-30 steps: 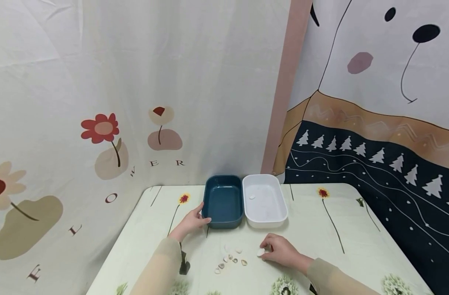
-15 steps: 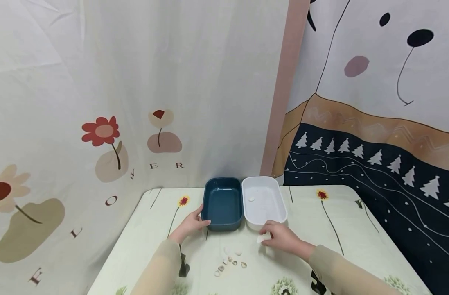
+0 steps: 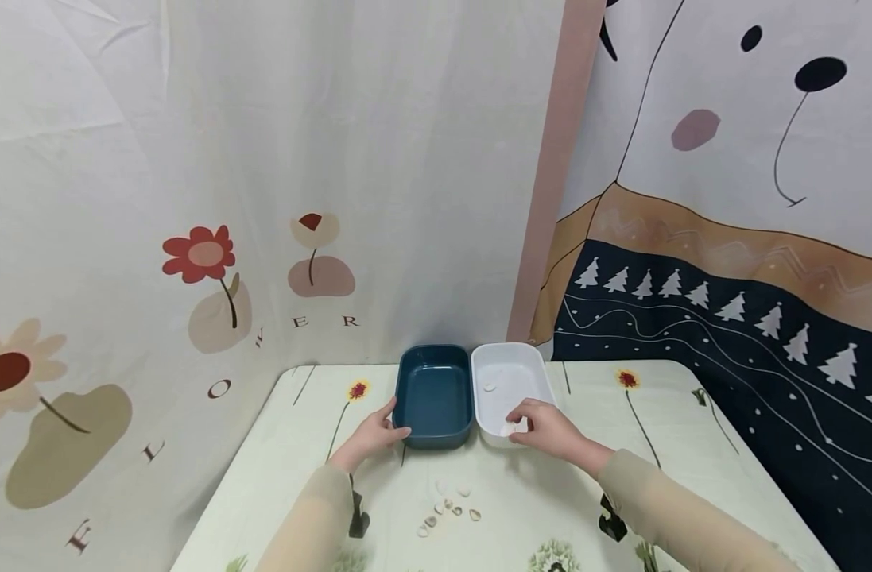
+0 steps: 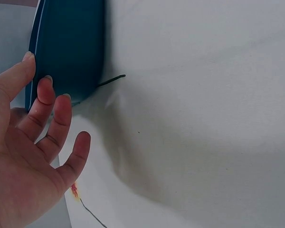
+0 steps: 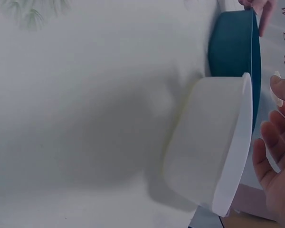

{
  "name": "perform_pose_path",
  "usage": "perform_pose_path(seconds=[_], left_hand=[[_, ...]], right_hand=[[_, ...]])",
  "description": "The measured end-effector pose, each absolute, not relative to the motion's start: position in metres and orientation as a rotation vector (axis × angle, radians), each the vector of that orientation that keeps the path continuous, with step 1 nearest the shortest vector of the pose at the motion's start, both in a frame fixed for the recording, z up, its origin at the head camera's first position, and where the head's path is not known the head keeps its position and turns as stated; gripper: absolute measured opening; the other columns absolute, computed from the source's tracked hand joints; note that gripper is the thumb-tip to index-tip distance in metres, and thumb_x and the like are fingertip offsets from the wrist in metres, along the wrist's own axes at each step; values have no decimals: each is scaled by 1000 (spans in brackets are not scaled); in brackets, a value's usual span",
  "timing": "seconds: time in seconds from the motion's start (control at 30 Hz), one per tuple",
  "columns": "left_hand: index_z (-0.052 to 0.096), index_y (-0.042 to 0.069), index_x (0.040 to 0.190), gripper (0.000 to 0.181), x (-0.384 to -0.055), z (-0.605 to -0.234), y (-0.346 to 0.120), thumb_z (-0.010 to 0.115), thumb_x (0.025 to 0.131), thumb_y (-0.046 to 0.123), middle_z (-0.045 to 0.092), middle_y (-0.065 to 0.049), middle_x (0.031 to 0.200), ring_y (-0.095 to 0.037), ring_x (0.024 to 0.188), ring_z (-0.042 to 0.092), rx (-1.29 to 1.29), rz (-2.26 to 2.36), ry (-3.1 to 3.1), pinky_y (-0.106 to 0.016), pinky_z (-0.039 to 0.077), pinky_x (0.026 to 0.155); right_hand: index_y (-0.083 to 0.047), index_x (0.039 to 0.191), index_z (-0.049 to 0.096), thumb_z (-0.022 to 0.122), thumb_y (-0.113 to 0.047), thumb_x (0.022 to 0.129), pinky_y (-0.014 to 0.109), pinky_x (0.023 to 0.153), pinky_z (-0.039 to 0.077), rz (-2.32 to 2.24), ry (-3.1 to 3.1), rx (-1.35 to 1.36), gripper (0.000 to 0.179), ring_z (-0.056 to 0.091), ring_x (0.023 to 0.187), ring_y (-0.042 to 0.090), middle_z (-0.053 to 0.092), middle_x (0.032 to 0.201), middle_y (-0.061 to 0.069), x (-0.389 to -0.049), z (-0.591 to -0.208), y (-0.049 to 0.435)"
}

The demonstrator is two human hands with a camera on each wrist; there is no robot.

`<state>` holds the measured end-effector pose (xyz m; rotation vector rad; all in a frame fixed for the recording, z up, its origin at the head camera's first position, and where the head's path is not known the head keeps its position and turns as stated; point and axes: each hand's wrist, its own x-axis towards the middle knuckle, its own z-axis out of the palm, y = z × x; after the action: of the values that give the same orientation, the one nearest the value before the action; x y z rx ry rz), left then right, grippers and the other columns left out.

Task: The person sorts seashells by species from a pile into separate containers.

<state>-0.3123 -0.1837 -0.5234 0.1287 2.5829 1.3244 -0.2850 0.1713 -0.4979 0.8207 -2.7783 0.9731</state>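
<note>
My right hand [image 3: 550, 431] pinches a white shell [image 5: 275, 97] between thumb and fingertip, over the near part of a white dish [image 3: 482, 413]. Inside that dish lies another pale shell [image 3: 489, 388]. A dark teal dish [image 3: 433, 391] stands directly to its left. Against the teal dish's left side rests my left hand [image 3: 371, 438], its thumb touching the rim and the other fingers loosely bent in the left wrist view. Several small shells [image 3: 447, 504] lie scattered on the table in front of the dishes, some pale, some brownish.
The table [image 3: 278, 477] wears a pale cloth printed with flowers. Behind the dishes hangs a white curtain [image 3: 421, 199] with flower prints. At the right is a dark patterned cloth [image 3: 693, 342]. Both dishes stand close to the back edge.
My right hand has carried the shell away from me, from the tabletop up over the white dish's near rim. The left hand has stayed on the teal dish.
</note>
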Motion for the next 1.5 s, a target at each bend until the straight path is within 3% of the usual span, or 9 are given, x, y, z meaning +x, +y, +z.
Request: perform_pose_path(seconds=[0.67, 1.5], left_hand=[[23, 6, 154, 80, -314, -523, -185, 70, 91, 22, 49, -4, 66, -18, 59, 48, 114, 1321, 2584, -31, 39, 60], [22, 4, 153, 79, -313, -526, -185, 69, 91, 18, 48, -3, 65, -20, 59, 49, 154, 1372, 2557, -30, 39, 59]], right_hand=[[-4, 102, 71, 76, -11, 83, 28, 64, 45, 1103, -2813, 591, 21, 53, 69, 11, 60, 74, -7, -324, -492, 165], [0, 109, 68, 72, -6, 85, 29, 59, 45, 1201, -2868, 317, 26, 57, 63, 13, 62, 75, 0, -348, -501, 167]])
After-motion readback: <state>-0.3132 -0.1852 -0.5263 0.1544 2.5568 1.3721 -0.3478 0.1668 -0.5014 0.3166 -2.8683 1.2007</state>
